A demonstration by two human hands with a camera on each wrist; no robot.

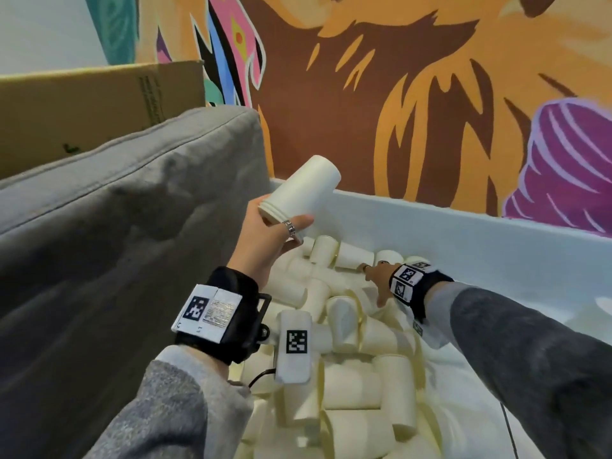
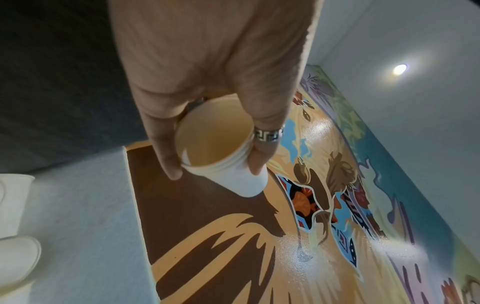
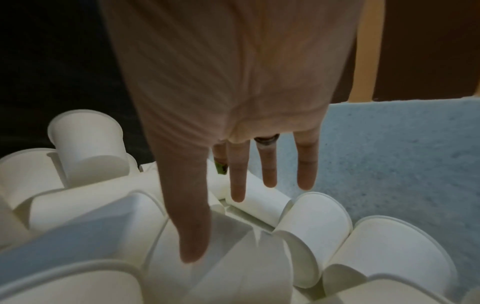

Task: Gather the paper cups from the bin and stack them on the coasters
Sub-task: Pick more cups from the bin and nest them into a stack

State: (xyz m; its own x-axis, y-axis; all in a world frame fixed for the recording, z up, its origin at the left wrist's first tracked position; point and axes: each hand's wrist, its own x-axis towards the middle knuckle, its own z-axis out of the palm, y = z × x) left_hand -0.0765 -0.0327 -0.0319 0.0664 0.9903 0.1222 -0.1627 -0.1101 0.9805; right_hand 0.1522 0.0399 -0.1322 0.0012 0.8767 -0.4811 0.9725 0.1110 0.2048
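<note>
Your left hand [image 1: 265,240] grips nested cups [image 1: 299,190] by the rim, raised above the bin [image 1: 463,240]. Your right hand [image 1: 377,276] reaches in, fingers [image 3: 270,168] straight and empty, over the loose cups [image 3: 314,222] just below.

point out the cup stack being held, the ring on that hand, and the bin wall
stack of paper cups [image 1: 306,190], head view, on its side wall
ring [image 2: 267,134], left wrist view, on the patterned band
bin wall [image 1: 463,240], head view, on the bare inner face

left hand [image 2: 207,86]: thumb and ringed finger pinch nested paper cups [image 2: 223,162] by the rim; mouth faces camera | bin wall [image 2: 85,216]: pale; loose cups [image 2: 15,257] at left edge | mural [image 2: 324,205] beyond
</note>
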